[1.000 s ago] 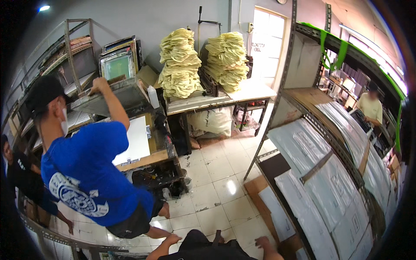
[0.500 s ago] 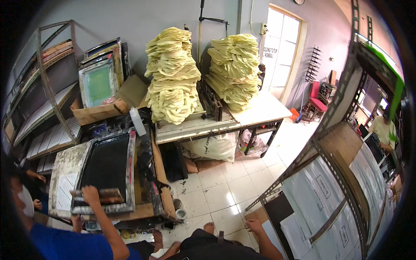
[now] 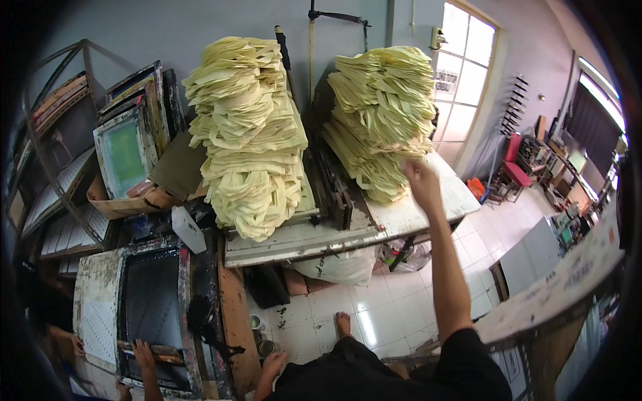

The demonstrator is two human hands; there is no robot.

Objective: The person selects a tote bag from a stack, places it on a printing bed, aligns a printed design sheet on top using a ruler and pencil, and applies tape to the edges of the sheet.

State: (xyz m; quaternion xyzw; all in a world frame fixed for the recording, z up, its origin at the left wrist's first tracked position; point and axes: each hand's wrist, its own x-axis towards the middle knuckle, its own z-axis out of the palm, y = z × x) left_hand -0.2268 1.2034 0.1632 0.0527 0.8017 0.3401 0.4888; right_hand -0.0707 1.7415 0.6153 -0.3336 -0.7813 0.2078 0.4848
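Note:
My right hand (image 3: 420, 179) is stretched out at the front of the right-hand stack of pale yellow cloth bags (image 3: 384, 100), next to its lower right side. Its fingers are smeared by motion, so whether they touch the cloth I cannot tell. Low in the middle, my left hand (image 3: 273, 364) hangs by my side, fingers loosely curled in, with no object showing in it. A second, taller stack of the same yellow bags (image 3: 247, 134) rises at the left end of the white-topped table (image 3: 294, 248). Strap-like loops stick out from both stacks.
At lower left a co-worker's hand (image 3: 143, 354) rests on a wooden squeegee (image 3: 167, 353) over a screen-printing frame (image 3: 185, 294). More frames (image 3: 124, 150) lean behind it. Paint cans (image 3: 267, 347) stand on the floor. A panel-topped rack (image 3: 535, 301) lies at right, a red chair (image 3: 513, 160) farther off.
My right hand has risen from my side to the right-hand stack. My left hand has come into view. The view has moved nearer the table, and the carton rack has slid toward the lower right.

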